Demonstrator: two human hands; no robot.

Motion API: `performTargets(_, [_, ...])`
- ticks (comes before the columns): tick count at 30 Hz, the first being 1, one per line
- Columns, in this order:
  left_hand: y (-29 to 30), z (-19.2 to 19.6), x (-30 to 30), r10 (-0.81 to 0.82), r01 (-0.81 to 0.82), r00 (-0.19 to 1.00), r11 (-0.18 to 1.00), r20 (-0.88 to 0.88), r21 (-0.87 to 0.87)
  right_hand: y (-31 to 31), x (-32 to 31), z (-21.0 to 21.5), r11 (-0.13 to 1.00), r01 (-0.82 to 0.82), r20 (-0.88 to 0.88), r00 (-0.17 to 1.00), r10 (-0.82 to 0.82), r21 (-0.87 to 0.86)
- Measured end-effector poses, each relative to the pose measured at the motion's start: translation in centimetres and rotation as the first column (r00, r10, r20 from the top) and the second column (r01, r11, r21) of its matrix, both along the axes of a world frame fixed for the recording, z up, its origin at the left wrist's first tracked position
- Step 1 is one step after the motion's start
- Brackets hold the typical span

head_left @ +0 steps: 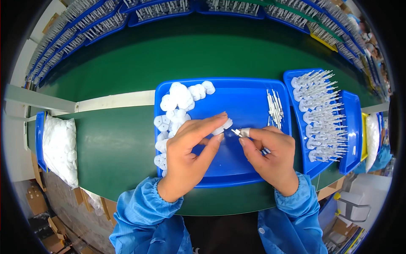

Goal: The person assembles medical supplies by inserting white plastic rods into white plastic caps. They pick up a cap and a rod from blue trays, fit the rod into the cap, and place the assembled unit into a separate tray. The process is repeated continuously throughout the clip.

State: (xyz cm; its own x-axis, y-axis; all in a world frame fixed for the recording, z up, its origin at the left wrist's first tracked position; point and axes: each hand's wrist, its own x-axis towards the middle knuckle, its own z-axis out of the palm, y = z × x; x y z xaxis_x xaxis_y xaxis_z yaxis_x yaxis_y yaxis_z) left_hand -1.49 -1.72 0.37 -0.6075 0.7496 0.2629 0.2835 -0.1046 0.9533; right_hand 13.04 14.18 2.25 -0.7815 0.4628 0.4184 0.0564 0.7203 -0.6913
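Note:
My left hand point(190, 148) pinches a small white plastic disc point(223, 126) between thumb and fingers over the middle of a blue tray point(245, 91). My right hand point(270, 152) holds a thin white pin point(237, 132) with its tip aimed at the disc, nearly touching it; more pins seem tucked in that palm. A heap of white plastic discs point(175, 110) lies along the tray's left side. A bundle of loose white pins point(275, 108) lies at the tray's right side. Both sleeves are blue.
A second blue tray point(351, 127) to the right holds rows of assembled discs with pins point(321, 114). A bag of white parts point(61, 144) lies at the left on the green belt point(127, 139). Blue trays of finished pieces point(160, 10) line the far edge.

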Motion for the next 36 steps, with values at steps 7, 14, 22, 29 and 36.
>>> performTargets(7, [0.2, 0.2, 0.3, 0.027, -0.04, 0.975, 0.998, -0.219, -0.053, -0.5, -0.3, 1.1, 0.999, -0.014, 0.036, 0.999, 0.012, 0.044])
performTargets(14, [0.0, 0.5, 0.9, 0.043, -0.053, 0.992, 0.995, -0.117, -0.085, -0.4, 0.0, 0.5, 0.889, 0.042, 0.181, 0.982, 0.046, -0.455])
performTargets(22, [0.1, 0.8, 0.7, 0.056, -0.101, 0.92, 0.99, -0.389, -0.096, -0.6, -0.4, 0.2, 0.814, 0.037, 0.011, 0.999, -0.053, 0.58])
performTargets(29, [-0.5, 1.2, 1.3, 0.028, -0.075, 0.967, 0.981, -0.252, -0.177, 0.4, -0.4, -0.2, 0.907, -0.055, 0.007, 0.998, 0.057, 0.417])
performTargets(36, [-0.3, -0.1, 0.6, -0.092, 0.099, 0.991, 0.993, 0.095, -0.071, 1.0, 0.2, 0.3, 0.975, -0.087, 0.042, 0.996, 0.081, 0.202])
